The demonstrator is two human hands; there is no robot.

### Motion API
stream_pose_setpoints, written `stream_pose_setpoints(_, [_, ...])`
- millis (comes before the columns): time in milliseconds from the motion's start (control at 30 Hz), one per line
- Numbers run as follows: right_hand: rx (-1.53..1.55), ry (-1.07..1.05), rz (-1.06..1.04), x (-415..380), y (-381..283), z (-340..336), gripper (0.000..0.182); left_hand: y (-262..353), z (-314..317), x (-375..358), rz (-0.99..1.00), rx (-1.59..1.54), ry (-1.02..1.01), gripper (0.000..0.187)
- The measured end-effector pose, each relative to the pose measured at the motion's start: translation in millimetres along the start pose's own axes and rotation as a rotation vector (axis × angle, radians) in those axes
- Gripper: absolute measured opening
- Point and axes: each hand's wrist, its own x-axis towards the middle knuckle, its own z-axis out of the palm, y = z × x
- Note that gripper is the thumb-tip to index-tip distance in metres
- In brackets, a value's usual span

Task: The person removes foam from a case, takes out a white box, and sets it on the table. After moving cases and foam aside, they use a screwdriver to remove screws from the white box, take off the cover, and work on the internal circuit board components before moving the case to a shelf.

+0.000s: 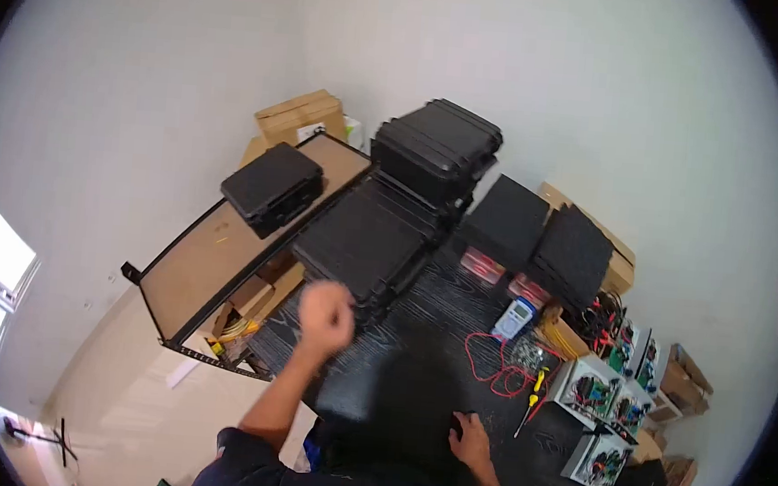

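Observation:
My left hand is raised above the table, just in front of a black hard case lying flat with its lid down. Its fingers are curled in, slightly blurred, and nothing shows in them. Low and to the right, my right hand rests on the black wood-grain table, thumb and fingers apart and holding nothing. A bigger black case stands behind the flat one. Right of the cases are dark foam blocks. A blue multimeter with red leads and a yellow screwdriver lie beyond my right hand.
On the left, a shelf rack carries a small black case and a cardboard box. Open boxes with circuit boards line the table's right side, near tangled wires. A white wall stands behind.

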Motion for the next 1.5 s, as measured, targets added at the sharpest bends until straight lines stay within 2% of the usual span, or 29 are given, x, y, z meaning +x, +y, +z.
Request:
stream_pose_setpoints(33, [0.012,-0.001,-0.011,2,-7,4,0.048,-41,-7,19,-0.046,0.013,0.161,0.01])
stream_pose_setpoints(67, [0.024,0.001,-0.02,4,-13,8,0.049,-85,-13,21,-0.349,-0.026,0.193,0.009])
stream_pose_setpoints(133, [-0.024,0.009,0.03,12,-22,11,0.049,-170,-22,37,-0.615,-0.1,0.176,0.015])
stream_pose_setpoints(233, [-0.009,0.062,0.106,20,-25,24,0.046,-277,-10,33,-0.72,-0.151,-0.051,0.022])
stream_pose_setpoints(333, [0.01,0.076,0.196,25,-24,32,0.042,-337,16,20,-0.678,0.02,-0.468,0.033])
stream_pose_setpoints(367, [0.009,0.07,0.229,26,-24,33,0.04,-349,24,15,-0.619,0.106,-0.51,0.038])
stream_pose_setpoints(433, [0.013,0.052,0.255,27,-25,33,0.04,-351,41,12,-0.497,0.275,-0.59,0.053])
stream_pose_setpoints(533, [0.011,0.052,0.277,29,-23,38,0.039,-321,42,29,-0.651,0.476,-0.806,0.074])
stream_pose_setpoints(567, [0.006,0.058,0.28,29,-20,39,0.039,-317,44,30,-0.658,0.509,-0.79,0.078])
stream_pose_setpoints(667, [0.01,0.1,0.244,30,-12,43,0.037,-310,44,32,-0.654,0.577,-0.808,0.078])
stream_pose_setpoints(867, [0.028,0.046,0.278,35,-11,36,0.029,-308,28,34,-0.709,0.724,-0.802,0.078])
stream_pose_setpoints(1133, [0.016,0.041,0.289,33,-14,33,0.021,-313,15,28,-0.751,0.847,-0.895,0.075])
stream_pose_setpoints(1333, [-0.007,0.08,0.238,32,-13,37,0.016,-311,33,29,-0.861,0.826,-0.781,0.071])
stream_pose_setpoints(1433, [-0.005,0.075,0.246,33,-14,37,0.014,-308,33,42,-0.952,0.7,-0.725,0.067])
stream_pose_setpoints(1500, [-0.003,0.079,0.251,34,-11,39,0.013,-302,30,49,-0.94,0.657,-0.643,0.064])
